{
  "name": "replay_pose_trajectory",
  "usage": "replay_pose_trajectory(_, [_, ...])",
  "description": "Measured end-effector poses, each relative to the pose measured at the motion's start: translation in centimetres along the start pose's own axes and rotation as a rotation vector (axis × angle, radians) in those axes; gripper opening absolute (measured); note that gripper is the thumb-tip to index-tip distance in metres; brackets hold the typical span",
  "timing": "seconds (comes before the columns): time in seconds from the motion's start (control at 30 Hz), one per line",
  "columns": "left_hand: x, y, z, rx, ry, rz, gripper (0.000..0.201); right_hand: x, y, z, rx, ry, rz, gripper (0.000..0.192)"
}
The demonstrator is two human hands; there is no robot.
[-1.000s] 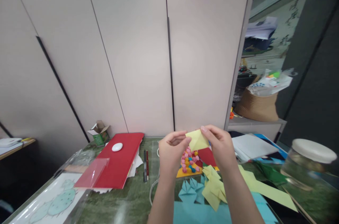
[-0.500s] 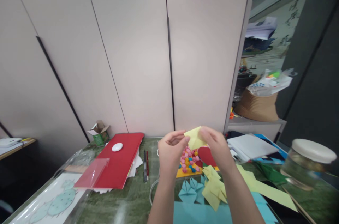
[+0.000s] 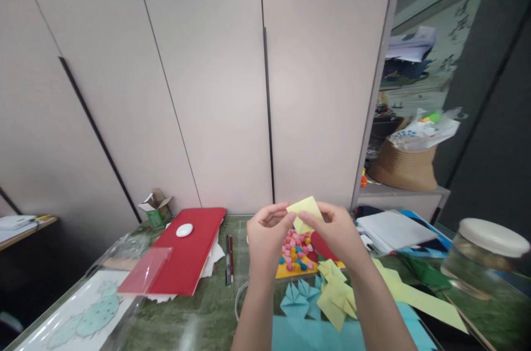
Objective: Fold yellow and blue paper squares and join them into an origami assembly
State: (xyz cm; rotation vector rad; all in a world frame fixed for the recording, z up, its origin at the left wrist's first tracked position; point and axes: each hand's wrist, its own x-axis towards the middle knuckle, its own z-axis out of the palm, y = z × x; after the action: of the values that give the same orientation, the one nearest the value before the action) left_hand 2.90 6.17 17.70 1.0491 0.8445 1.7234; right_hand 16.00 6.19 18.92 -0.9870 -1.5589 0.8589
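Observation:
A small folded piece of yellow paper (image 3: 306, 207) is held up above the table between both my hands. My left hand (image 3: 269, 229) pinches its left corner between thumb and fingers. My right hand (image 3: 336, 226) grips the right side, its thumb lying across the front of the paper and the fingers behind. Below my hands lie folded yellow paper pieces (image 3: 335, 296) and folded blue paper pieces (image 3: 296, 300). Pink, yellow and blue small lumps (image 3: 296, 249) sit on an orange sheet behind them, beside a red round shape (image 3: 321, 245) partly covered by my right hand.
Blue paper (image 3: 315, 334) lies at the near edge. To the left are a red folder (image 3: 186, 251) with a white disc (image 3: 185, 230), pens (image 3: 229, 260) and a cactus drawing (image 3: 91, 312). A lidded jar (image 3: 483, 257) and yellow strips (image 3: 427, 301) are on the right.
My right thumb has moved left and down onto the front of the yellow paper, and the paper has turned slightly. My left hand has stayed nearly in place.

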Motion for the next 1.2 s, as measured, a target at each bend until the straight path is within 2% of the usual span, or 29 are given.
replay_pose_trajectory(0.23, [-0.01,-0.06,-0.04,0.017,-0.004,0.002,0.022,0.10,0.02,0.05,0.016,0.002,0.003,0.026])
replay_pose_trajectory(0.43, [0.02,-0.03,-0.12,0.021,0.009,0.006,0.022,-0.05,-0.76,0.01,-0.012,-0.052,0.051,0.027])
replay_pose_trajectory(0.63, [-0.18,0.30,-0.10,0.018,-0.001,0.012,0.021,0.02,-0.62,0.17,-0.025,-0.031,0.046,0.027])
replay_pose_trajectory(0.83, [-0.15,0.20,-0.26,-0.009,0.029,0.033,0.023,-0.05,-0.72,0.00,-0.030,-0.100,0.063,0.028])
replay_pose_trajectory(1.0, [-0.21,0.13,-0.38,-0.020,0.034,0.044,0.025,-0.14,-0.57,0.04,-0.038,-0.067,0.083,0.026])
replay_pose_trajectory(1.2, [-0.14,-0.01,-0.45,-0.016,0.015,0.059,0.025,-0.03,-0.19,0.30,0.002,-0.060,0.032,0.028])
